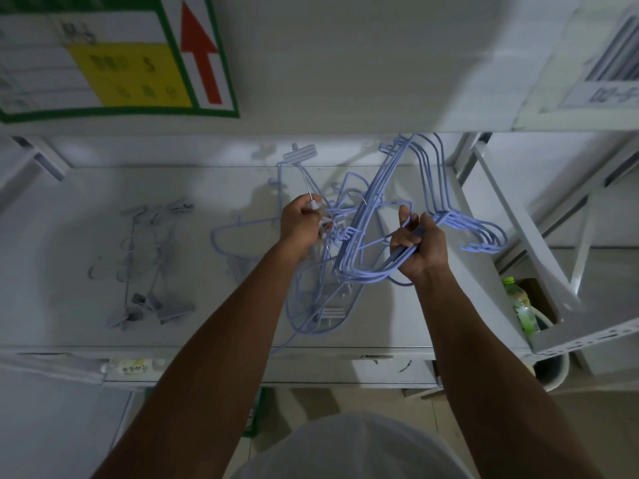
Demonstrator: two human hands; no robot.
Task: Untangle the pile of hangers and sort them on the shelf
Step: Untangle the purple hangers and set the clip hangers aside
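A tangle of pale blue wire hangers (359, 216) is lifted above the white shelf (86, 243). My right hand (420, 245) grips a bunch of several blue hangers (432, 174) whose loops fan out up and to the right. My left hand (302, 224) pinches the thin metal rod of a white clip hanger (300, 154) caught in the tangle. More blue hangers (321, 305) lie on the shelf under my hands, partly hidden by my arms. To the left, a few grey clip hangers (148, 267) lie side by side.
An upper shelf board with a green-framed sign and red arrow (198, 53) hangs overhead. A slanted white shelf support (518, 216) rises at the right. A green bottle (520, 302) sits in a box beside the shelf's right end.
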